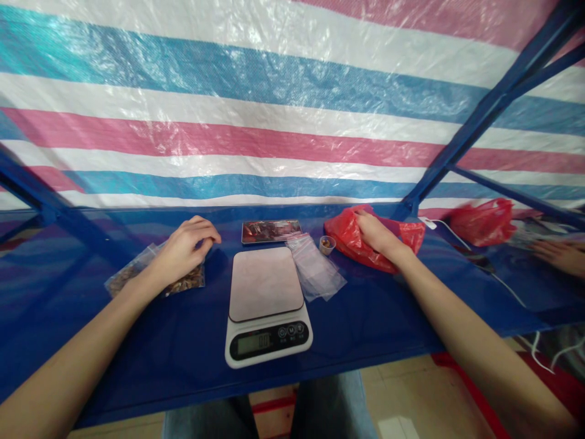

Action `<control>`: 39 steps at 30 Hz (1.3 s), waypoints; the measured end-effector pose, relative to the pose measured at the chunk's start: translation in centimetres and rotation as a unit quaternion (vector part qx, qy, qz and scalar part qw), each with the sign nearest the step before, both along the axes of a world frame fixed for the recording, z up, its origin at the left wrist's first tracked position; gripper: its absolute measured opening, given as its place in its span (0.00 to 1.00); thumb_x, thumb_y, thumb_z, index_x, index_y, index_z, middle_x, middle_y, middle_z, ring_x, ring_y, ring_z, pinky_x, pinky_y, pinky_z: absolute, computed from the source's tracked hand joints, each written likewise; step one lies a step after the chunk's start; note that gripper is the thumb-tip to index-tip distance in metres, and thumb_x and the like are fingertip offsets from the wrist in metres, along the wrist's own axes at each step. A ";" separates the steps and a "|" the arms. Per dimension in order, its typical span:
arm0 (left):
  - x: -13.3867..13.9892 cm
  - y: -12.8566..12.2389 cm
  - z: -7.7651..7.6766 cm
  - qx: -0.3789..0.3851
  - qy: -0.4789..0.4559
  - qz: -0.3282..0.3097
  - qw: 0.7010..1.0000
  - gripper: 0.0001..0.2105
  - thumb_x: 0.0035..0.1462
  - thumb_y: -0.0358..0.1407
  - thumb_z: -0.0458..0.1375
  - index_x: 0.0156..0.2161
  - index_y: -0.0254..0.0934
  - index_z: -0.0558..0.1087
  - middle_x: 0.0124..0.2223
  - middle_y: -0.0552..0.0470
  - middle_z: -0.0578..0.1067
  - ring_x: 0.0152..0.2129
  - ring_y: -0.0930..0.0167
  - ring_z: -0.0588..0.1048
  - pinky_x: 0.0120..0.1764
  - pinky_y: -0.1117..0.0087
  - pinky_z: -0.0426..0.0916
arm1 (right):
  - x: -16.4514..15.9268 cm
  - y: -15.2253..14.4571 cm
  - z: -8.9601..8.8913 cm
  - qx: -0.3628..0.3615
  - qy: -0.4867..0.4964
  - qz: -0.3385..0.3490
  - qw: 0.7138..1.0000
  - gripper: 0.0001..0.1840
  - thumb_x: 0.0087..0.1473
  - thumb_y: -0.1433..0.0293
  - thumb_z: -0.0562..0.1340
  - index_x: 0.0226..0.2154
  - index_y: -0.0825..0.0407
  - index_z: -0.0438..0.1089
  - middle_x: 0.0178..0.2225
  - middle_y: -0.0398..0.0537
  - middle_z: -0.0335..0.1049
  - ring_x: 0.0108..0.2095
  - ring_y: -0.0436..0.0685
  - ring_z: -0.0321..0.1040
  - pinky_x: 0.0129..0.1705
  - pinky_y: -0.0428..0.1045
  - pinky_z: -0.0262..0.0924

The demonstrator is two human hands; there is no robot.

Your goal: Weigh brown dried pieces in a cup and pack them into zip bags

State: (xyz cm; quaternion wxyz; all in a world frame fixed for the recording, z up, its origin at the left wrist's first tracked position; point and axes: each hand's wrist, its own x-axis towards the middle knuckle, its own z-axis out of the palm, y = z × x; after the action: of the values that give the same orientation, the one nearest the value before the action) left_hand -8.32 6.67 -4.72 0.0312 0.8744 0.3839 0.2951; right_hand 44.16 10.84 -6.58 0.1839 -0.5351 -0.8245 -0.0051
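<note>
My left hand [188, 250] rests loosely bent over clear bags [187, 281] of small brown pieces, with a gap between thumb and fingers and nothing visible in it. My right hand [372, 231] reaches into a red plastic bag [342, 228]; the bag hides its fingers. Between the hands stands a white kitchen scale [267, 286], its plate bare and its display reading 0.0. Flat clear zip bags [315, 268] lie against the scale's right side. Close to the red bag is a small clear cup [326, 245] with brown bits inside.
Behind the scale lies a phone [271, 231] with a lit screen. Blue metal posts [475, 122] and a striped tarp [274, 134] border the blue table [356, 329]. On the right are another red bag [482, 222], a white cable [457, 238] and another person's hand [560, 253].
</note>
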 end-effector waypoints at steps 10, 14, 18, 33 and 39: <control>0.0 -0.1 0.1 -0.008 0.002 0.005 1.000 0.15 0.68 0.33 0.50 0.35 0.40 0.78 0.38 0.49 0.82 0.40 0.62 0.76 0.48 0.58 0.69 | -0.4 -0.7 1.3 0.033 -0.008 -0.015 0.999 0.16 0.50 0.84 0.57 0.35 0.53 0.75 0.42 0.60 0.77 0.45 0.65 0.76 0.52 0.54 0.68; 0.1 -0.2 0.3 -0.013 0.006 0.009 1.000 0.15 0.68 0.34 0.50 0.35 0.41 0.78 0.38 0.49 0.82 0.40 0.61 0.76 0.48 0.57 0.69 | -0.4 -1.4 2.3 0.053 0.013 -0.005 0.998 0.16 0.55 0.82 0.55 0.33 0.50 0.75 0.40 0.56 0.75 0.41 0.63 0.75 0.47 0.53 0.68; 0.1 -0.2 0.3 -0.011 0.002 0.008 1.000 0.14 0.68 0.34 0.50 0.34 0.41 0.78 0.38 0.49 0.82 0.40 0.61 0.76 0.48 0.57 0.70 | -0.3 -2.3 3.4 0.078 0.064 0.003 0.995 0.14 0.60 0.77 0.57 0.36 0.50 0.77 0.39 0.54 0.76 0.39 0.62 0.75 0.46 0.55 0.69; 0.0 -0.1 0.2 -0.003 0.006 -0.002 1.000 0.14 0.68 0.33 0.50 0.35 0.41 0.78 0.38 0.49 0.82 0.40 0.61 0.76 0.48 0.59 0.70 | -0.5 -4.2 6.2 0.118 0.177 -0.024 0.977 0.10 0.65 0.65 0.63 0.36 0.49 0.79 0.39 0.54 0.79 0.39 0.63 0.76 0.42 0.57 0.70; 0.0 -0.2 0.3 -0.011 0.005 0.005 1.000 0.14 0.68 0.34 0.50 0.35 0.41 0.78 0.38 0.49 0.82 0.41 0.61 0.76 0.49 0.58 0.70 | -3.5 -5.5 6.7 0.096 0.271 0.029 0.957 0.09 0.64 0.61 0.67 0.35 0.47 0.79 0.38 0.51 0.79 0.40 0.62 0.76 0.46 0.57 0.70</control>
State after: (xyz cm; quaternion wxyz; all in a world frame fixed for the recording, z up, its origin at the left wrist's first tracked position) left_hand -8.27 6.45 -4.42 0.0378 0.8737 0.3915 0.2863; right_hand 40.68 5.30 0.12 0.4516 -0.4717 -0.7544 0.0663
